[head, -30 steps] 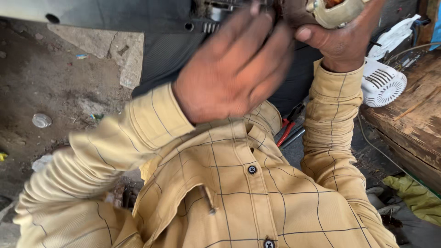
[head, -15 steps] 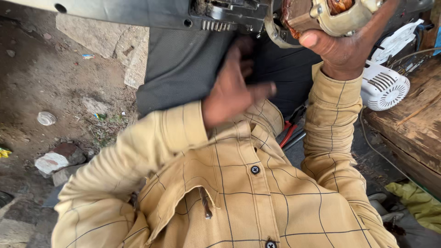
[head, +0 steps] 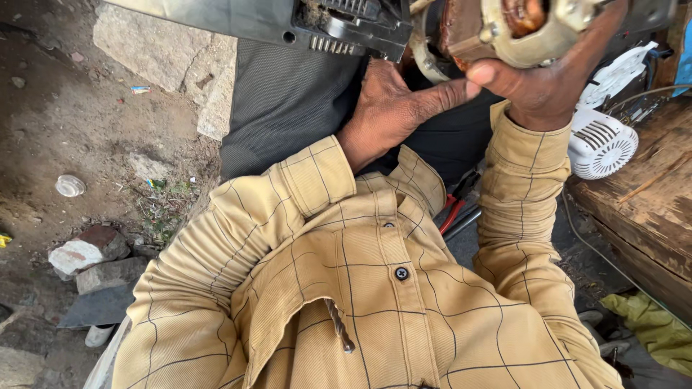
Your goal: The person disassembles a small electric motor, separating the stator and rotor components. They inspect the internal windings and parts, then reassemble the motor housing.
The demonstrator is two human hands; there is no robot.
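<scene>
While raised near the head camera, right hand [head: 548, 86] clamped around motor [head: 519, 32], casing off, windings bare; left hand [head: 393, 108] loosely curled below grey housing [head: 288, 25], grasping nothing visible. Stripped open, seemingly mid-repair, not reassembled. White fan cover [head: 602, 144] lying aside on wooden bench [head: 649, 216].

No screens, signs or printed labels are showing anywhere here. The nearest thing to packaging is lying on the dirt ground at the upper left of the frame: a small flat scrap of wrapper [head: 140, 89], bluish with a touch of red. A tiny yellow scrap [head: 4, 239] is peeking in at the left edge, too little showing to tell what it is.
</scene>
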